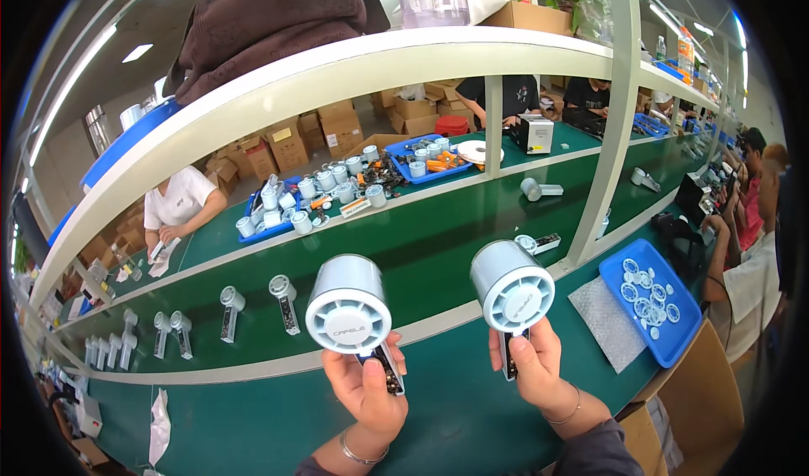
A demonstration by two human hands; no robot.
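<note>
Raised over the green bench, my left hand [369, 396] is closed round the handle of a pale blue handheld fan [348, 303]. The handle is uncovered and shows dark circuit parts. In my right hand [535, 366] is a second handheld fan [512, 284] of the same kind, gripped by its open handle with dark insides showing. Both fan heads point their slotted round faces toward me. The two fans are apart from each other. Beyond them on the green belt [421, 295] lie several similar fans, among them one fan [285, 303] left of my left hand.
A blue tray [672, 351] with white round grilles sits at the right beside bubble wrap [608, 316] and a cardboard box [695, 383]. A white shelf post [608, 122] rises ahead. Across the belt stand trays of fan parts [274, 233], and a person in white [181, 199] works there.
</note>
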